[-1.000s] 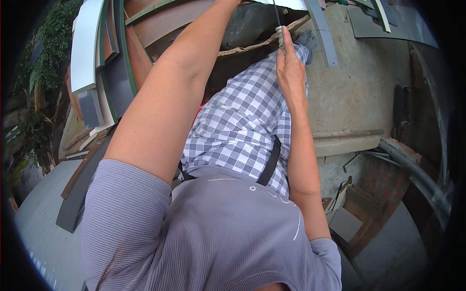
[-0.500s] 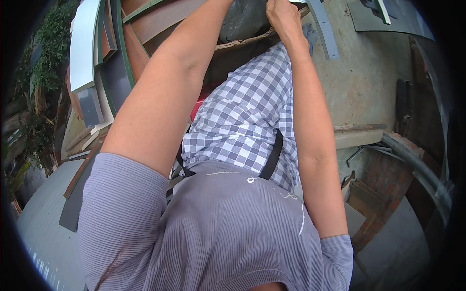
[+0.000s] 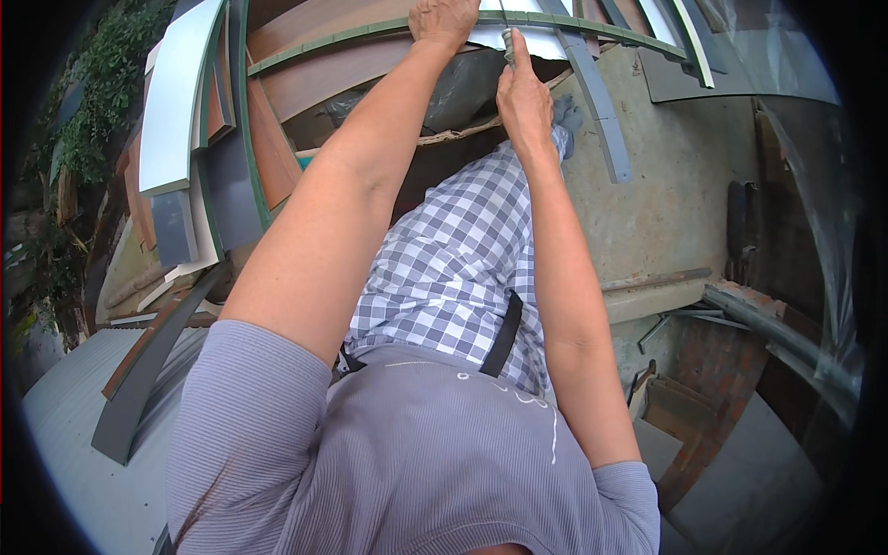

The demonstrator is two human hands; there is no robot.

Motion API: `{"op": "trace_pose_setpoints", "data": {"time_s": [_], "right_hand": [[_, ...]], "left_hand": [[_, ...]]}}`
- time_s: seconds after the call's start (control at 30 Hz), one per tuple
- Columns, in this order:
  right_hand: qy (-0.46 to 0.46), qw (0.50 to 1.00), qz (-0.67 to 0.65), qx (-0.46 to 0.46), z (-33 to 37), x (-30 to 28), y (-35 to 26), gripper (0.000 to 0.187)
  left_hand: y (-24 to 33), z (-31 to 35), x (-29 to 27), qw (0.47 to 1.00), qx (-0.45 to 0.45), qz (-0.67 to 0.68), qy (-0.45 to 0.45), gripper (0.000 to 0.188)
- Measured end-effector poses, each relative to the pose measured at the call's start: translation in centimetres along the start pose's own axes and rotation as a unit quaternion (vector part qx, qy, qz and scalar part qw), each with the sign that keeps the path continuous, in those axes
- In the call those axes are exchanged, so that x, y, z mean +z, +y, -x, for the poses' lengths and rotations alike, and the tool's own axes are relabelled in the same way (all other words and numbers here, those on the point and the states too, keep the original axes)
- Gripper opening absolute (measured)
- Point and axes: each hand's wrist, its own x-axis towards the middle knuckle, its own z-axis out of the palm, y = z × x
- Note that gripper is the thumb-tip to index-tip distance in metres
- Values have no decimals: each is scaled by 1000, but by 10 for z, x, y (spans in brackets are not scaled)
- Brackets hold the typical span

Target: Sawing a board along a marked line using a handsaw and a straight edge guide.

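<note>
A hand tool (image 3: 508,48) with a pale grey handle and a thin metal shaft or blade is in my right hand (image 3: 525,100); its index finger lies along the handle. The tool's tip reaches over a long green-edged strip (image 3: 361,33); whether it touches cannot be told. On the same strip, left of the tool, my left hand (image 3: 444,20) is closed over the edge, its fingertips partly cut off by the top of the picture. White sheeting (image 3: 541,39) lies under and beyond the tool. A crumpled dark plastic bag (image 3: 462,88) sits below the strip.
Stacked boards (image 3: 176,102) with white, brown and grey faces stand at the left. A narrow grey bar (image 3: 599,116) slants down at the right, over the concrete floor (image 3: 661,217). Clear plastic sheeting (image 3: 819,185) hangs at the far right. Corrugated metal (image 3: 69,398) lies at lower left.
The boards and both hands appear lower in the picture, and the green-edged strip now spans it. My left hand, out of frame before, shows on the strip. The tool in my right hand is now visible.
</note>
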Motion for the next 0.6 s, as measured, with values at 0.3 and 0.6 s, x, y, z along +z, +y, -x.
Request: {"op": "trace_pose_setpoints", "data": {"time_s": [0.3,0.6], "right_hand": [[-53,998,-23,40,64,-16,3,60],[-54,998,-3,40,24,-20,2,54]], "left_hand": [[12,-6,-17,999,-16,28,42,25],[12,-7,-10,997,20,41,68,24]]}}
